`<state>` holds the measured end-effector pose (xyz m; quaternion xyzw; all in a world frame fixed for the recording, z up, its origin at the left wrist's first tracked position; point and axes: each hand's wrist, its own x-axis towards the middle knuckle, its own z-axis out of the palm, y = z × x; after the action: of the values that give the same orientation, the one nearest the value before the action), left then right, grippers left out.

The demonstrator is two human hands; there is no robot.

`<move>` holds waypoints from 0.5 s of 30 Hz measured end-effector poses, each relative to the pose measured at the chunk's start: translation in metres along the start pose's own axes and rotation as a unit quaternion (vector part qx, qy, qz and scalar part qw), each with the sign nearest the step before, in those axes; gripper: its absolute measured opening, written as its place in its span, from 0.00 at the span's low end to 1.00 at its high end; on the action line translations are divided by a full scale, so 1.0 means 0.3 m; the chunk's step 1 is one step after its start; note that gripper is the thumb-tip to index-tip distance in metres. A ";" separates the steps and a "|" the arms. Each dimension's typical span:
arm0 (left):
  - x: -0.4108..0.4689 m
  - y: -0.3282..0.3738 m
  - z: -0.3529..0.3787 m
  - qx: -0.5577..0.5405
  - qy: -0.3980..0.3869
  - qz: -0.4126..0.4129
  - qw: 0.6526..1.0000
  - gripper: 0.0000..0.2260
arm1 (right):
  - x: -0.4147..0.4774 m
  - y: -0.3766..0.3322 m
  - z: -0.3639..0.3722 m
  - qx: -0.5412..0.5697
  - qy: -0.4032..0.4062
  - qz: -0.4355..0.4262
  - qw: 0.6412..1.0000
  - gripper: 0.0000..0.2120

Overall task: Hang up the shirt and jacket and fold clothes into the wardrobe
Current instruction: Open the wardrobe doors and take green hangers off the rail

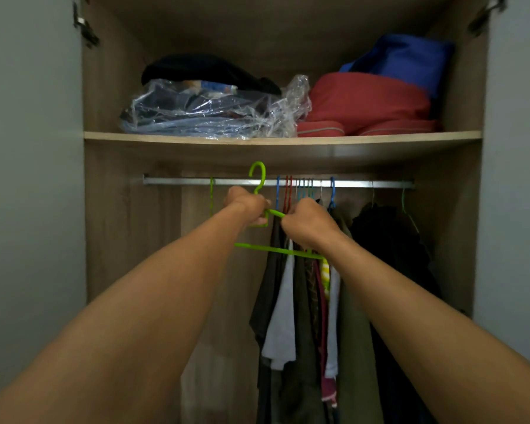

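**Wardrobe stock, ref. point: the rail**

1. Rail (178, 181): metal bar, runs L to R across the wardrobe (129, 240), just under the shelf (380, 135).
2. Green hanger (270, 248): in both your hands, just below the rail, left of ctr. Its hook rises across the front of the rail, and the hook's top stands higher than the rail. Can't tell if the hook touches the rail. The bottom bar slopes down to the R, under your R wrist.
3. Your left hand (247, 206): just below the rail, clenched round the hanger's neck under the hook.
4. Your right hand (306, 221): below the rail, just R of the left hand. Its fingers are curled on the hanger's sloping arm.
5. Hung clothes (303, 316): a tight bunch below the rail, ctr to R, on blue, red and teal hangers. Dark, white and olive pcs, w/ one yellow-striped edge.
6. Dark garment (389, 240): hangs below the rail's R part, beside the bunch.
7. Spare hangers: one green (211, 194) on the rail, L of your left hand, and one thin green (406, 206) near the rail's R end.
8. Above the rail, on the shelf:
   - L side: plastic-wrapped bundle (202, 111) w/ a black item (205, 70) on top.
   - R side: red bundle (364, 102) w/ a blue bundle (410, 59) on it.
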<state>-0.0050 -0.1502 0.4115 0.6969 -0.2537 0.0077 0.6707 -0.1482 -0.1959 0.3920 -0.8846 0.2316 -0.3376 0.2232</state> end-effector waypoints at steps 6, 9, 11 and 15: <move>-0.149 -0.016 -0.121 0.158 -0.035 0.064 0.985 0.12 | -0.189 0.029 -0.135 -0.036 0.018 0.010 0.999 0.09; -0.235 -0.030 -0.195 0.302 -0.022 0.121 0.945 0.23 | -0.277 0.036 -0.215 -0.043 0.018 0.008 0.999 0.10; -0.305 -0.018 -0.239 0.357 -0.026 0.150 0.922 0.23 | -0.340 0.038 -0.280 -0.044 0.016 0.000 0.999 0.11; -0.390 0.006 -0.310 0.402 -0.059 0.169 0.898 0.21 | -0.420 0.040 -0.364 -0.021 -0.027 -0.034 0.999 0.08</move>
<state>-0.0772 -0.0228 0.3815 0.8529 -0.3825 0.1814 0.3054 -0.3116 -0.1606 0.3965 -0.9053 0.2024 -0.3160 0.1991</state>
